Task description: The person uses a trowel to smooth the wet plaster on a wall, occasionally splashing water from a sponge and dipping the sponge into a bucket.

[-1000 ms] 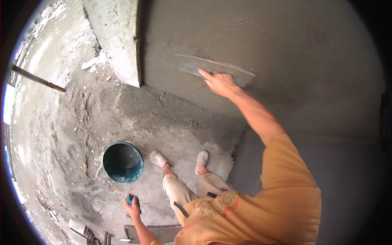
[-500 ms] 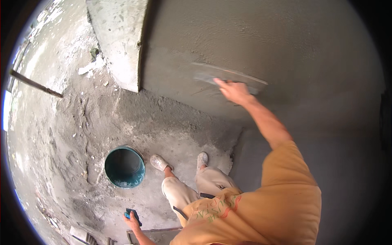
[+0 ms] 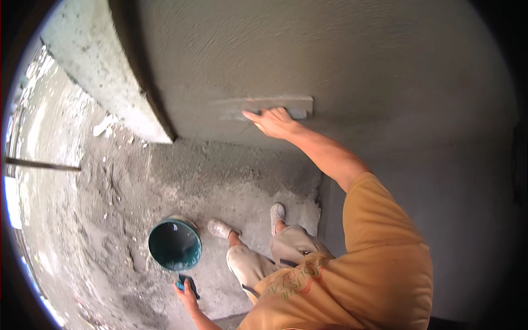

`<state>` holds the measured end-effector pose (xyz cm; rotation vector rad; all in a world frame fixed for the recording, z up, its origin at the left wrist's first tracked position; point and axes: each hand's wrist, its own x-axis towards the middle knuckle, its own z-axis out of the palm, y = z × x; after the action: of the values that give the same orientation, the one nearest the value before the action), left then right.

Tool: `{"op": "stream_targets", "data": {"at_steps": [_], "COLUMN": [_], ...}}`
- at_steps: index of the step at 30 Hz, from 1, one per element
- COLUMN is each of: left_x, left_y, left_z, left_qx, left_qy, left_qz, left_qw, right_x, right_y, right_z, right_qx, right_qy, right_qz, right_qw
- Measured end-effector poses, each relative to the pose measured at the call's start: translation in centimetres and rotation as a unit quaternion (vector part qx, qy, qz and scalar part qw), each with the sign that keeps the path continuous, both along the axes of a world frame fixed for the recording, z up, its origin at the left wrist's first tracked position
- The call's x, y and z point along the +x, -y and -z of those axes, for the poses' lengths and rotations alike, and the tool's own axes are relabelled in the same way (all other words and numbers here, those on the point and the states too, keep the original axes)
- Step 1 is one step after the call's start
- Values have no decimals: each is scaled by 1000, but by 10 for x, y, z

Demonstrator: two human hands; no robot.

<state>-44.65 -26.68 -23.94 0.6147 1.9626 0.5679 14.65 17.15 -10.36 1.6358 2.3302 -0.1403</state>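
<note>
Gritty floor (image 3: pixel 181 181); on it teal bucket (image 3: pixel 187 259), clogs (image 3: pixel 220 228)

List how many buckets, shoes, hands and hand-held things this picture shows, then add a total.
Bucket: 1
Shoes: 2 (left shoe, right shoe)
Hands: 2 (left hand, right hand)
Held things: 2 (trowel, dark-and-blue object)
Total: 7

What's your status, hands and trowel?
Right hand gripping trowel, against grey wall. Left hand holding small blue-and-black item. Bucket on floor, clear of trowel.
</note>
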Motion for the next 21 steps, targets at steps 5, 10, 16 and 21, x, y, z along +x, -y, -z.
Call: {"op": "stream_targets", "data": {"at_steps": [5,10,16,21], "left_x": [-35,-1,157,268], "left_y": [88,18,-205,-246], "left_z": [21,9,-97,-119], "left_qx": [-67,-31,177,243], "left_qy": [-107,-30,77,235], "left_qz": [25,-35,13,63], "left_qw": [992,998,981,939], "right_x": [61,93,-11,-13], "right_y": [58,67,-5,4], "right_z": [-180,-382,-334,-144], "right_qx": [93,291,256,65], "right_qy": [38,-92,-287,-195], "right_qz": [-5,-69,-69,17], "right_qw": [995,950,920,979]}}
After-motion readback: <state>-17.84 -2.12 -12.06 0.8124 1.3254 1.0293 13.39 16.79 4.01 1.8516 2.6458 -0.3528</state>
